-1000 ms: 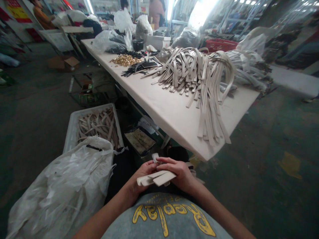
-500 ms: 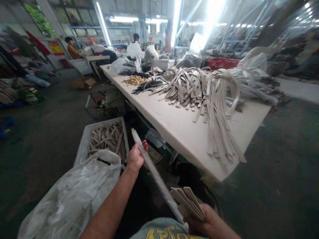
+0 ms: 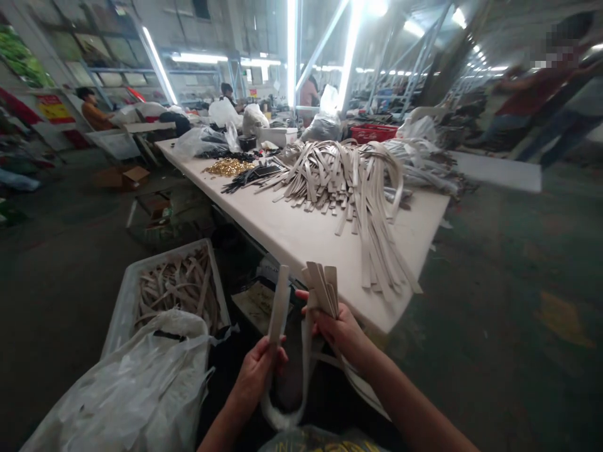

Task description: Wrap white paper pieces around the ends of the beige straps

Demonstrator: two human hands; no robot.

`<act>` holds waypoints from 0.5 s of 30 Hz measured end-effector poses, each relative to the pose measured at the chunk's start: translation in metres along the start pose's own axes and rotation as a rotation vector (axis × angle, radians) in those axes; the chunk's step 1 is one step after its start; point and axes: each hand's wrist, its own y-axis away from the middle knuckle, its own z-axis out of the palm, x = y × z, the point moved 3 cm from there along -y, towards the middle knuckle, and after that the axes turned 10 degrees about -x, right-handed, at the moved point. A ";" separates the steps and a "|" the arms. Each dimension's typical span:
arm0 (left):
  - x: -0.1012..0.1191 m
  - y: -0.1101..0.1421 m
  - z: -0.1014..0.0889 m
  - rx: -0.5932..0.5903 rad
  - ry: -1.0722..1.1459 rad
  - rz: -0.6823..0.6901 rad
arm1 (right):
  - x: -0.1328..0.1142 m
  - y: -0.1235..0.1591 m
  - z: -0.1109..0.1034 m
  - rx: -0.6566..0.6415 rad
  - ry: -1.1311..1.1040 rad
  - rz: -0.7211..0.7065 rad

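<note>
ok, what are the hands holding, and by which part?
Left hand: one pale strap, below its raised end. Right hand: a bundle of straps, near their upper ends.

Straps (image 3: 325, 172) lie on the tabletop (image 3: 292, 229), right of the metal fittings (image 3: 229, 167); the crate (image 3: 121, 309) sits left, below.

Wearer's clothing: grey shirt (image 3: 301, 437) with yellow lettering (image 3: 346, 447) on its front (only partly visible); dark trousers (image 3: 232, 390); forearms uncovered; left hand (image 3: 258, 369) and right hand (image 3: 340, 328) bare.
</note>
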 end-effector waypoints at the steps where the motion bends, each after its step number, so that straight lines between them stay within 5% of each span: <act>1: -0.002 0.004 0.001 -0.032 -0.049 -0.017 | -0.002 -0.005 0.000 0.000 -0.005 -0.014; 8: 0.003 0.013 0.007 -0.228 -0.183 -0.041 | -0.018 -0.003 0.004 -0.053 0.049 -0.098; 15: 0.051 -0.010 0.057 -0.300 -0.132 0.184 | -0.029 0.017 0.018 -0.209 0.472 -0.114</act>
